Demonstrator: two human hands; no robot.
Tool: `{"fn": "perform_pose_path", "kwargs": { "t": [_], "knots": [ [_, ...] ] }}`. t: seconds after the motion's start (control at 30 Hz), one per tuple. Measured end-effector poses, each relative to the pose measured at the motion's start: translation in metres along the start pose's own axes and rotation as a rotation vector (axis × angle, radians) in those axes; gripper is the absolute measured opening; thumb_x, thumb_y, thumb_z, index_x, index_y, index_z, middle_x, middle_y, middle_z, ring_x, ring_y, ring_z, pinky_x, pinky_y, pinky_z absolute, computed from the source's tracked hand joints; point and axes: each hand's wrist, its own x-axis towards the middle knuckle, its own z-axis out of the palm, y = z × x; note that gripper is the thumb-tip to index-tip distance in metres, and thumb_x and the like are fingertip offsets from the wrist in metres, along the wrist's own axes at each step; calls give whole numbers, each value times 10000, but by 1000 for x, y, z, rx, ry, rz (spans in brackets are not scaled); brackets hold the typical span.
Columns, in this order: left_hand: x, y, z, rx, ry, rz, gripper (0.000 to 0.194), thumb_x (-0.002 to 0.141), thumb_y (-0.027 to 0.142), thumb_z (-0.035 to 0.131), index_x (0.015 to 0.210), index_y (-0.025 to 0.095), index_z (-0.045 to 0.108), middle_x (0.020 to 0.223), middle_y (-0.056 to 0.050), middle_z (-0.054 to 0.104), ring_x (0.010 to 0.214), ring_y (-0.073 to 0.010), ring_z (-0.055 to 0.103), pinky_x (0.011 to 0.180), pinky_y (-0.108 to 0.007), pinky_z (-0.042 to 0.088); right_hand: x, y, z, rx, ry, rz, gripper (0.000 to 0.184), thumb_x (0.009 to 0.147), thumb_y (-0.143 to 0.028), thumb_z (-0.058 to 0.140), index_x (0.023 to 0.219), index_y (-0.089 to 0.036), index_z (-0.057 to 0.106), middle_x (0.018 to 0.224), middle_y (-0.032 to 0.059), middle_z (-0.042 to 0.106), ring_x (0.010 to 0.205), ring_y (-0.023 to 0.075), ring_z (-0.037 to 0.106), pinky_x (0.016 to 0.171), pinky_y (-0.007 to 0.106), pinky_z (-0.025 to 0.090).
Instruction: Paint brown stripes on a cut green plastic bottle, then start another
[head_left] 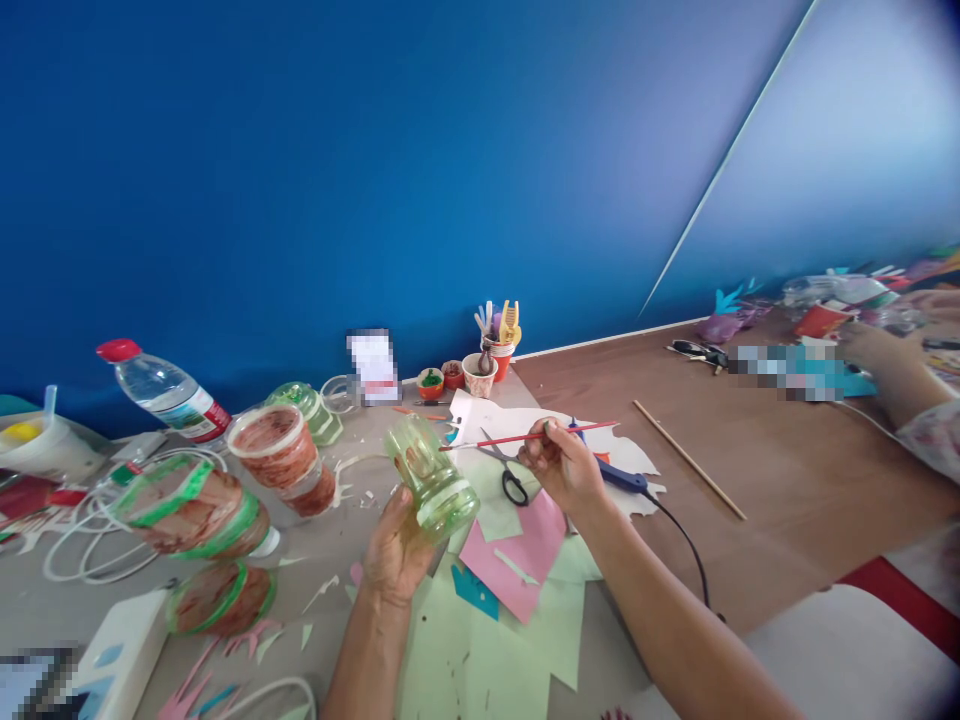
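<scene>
My left hand (399, 553) is wrapped round a clear, green-tinted plastic bottle piece (441, 490), held tilted above the table. A band runs round its lower part, and brownish marks show near its upper end. In my right hand (561, 462) a thin red paintbrush (517, 438) is pinched, its tip pointing left at the side of the bottle piece. Whether the tip touches the plastic I cannot tell. Below my hands lie black-handled scissors (514, 486), a pink paper sheet (517, 565) and pale green paper (487, 650). Just right of my right hand is a blue corded tool (624, 478).
Brown-painted containers (195, 505) and a red-capped water bottle (169, 395) stand on the left. Small paint cups (430, 382) and a propped phone (373, 366) are by the wall. A wooden stick (690, 460) lies on the right, where another person's hand (874, 350) works.
</scene>
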Motion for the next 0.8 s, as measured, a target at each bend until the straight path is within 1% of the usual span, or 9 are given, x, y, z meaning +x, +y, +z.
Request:
{"fn": "perform_pose_path", "kwargs": {
  "t": [0.1, 0.17, 0.33, 0.43, 0.5, 0.67, 0.8],
  "knots": [
    [1, -2, 2, 8, 20, 31, 500, 903, 180, 453, 1392, 281, 433, 1145, -66, 689, 1102, -239, 617, 1018, -464, 412, -1, 1, 2, -24, -3, -32, 134, 774, -286, 656, 702, -173, 643, 505, -13, 597, 395, 77, 444, 501, 238, 419],
    [2, -3, 4, 19, 25, 48, 505, 888, 165, 479, 1381, 275, 450, 1110, -64, 702, 1070, -240, 631, 991, -454, 440, -1, 1, 2, -44, -4, -33, 138, 765, -288, 664, 692, -172, 643, 504, -12, 599, 395, 79, 448, 501, 241, 420],
    [1, -3, 7, 31, 17, 62, 487, 867, 192, 540, 1347, 260, 498, 1058, -72, 719, 1060, -259, 636, 917, -424, 497, -1, -3, -1, -71, -7, -37, 185, 754, -292, 665, 624, -169, 615, 422, -22, 536, 380, 90, 422, 473, 242, 400],
    [0, -3, 9, 18, 32, 71, 475, 883, 199, 523, 1353, 259, 497, 1093, -77, 713, 1059, -254, 640, 924, -420, 494, 0, -4, -1, -51, 18, -55, 154, 767, -290, 658, 672, -174, 628, 474, -19, 573, 391, 83, 436, 490, 242, 408],
    [0, -3, 10, 0, 28, 66, 467, 901, 223, 501, 1366, 258, 485, 1127, -80, 704, 1076, -256, 635, 930, -415, 489, 0, -4, -1, -54, 15, -42, 139, 761, -298, 664, 698, -176, 639, 511, -11, 601, 402, 86, 457, 505, 248, 420],
    [1, -1, 5, -52, -12, 6, 463, 926, 325, 465, 1383, 250, 468, 1185, -85, 685, 1140, -252, 603, 985, -390, 450, -1, -5, 0, -76, 2, -34, 181, 751, -304, 666, 635, -171, 623, 426, -20, 548, 367, 86, 422, 473, 243, 401],
    [2, -1, 0, -57, -13, -5, 448, 925, 321, 468, 1364, 238, 495, 1181, -89, 686, 1167, -257, 584, 1010, -397, 431, -1, -6, 1, -67, 31, -55, 138, 753, -294, 668, 687, -177, 637, 504, -9, 606, 391, 86, 458, 498, 247, 419]
  ]
}}
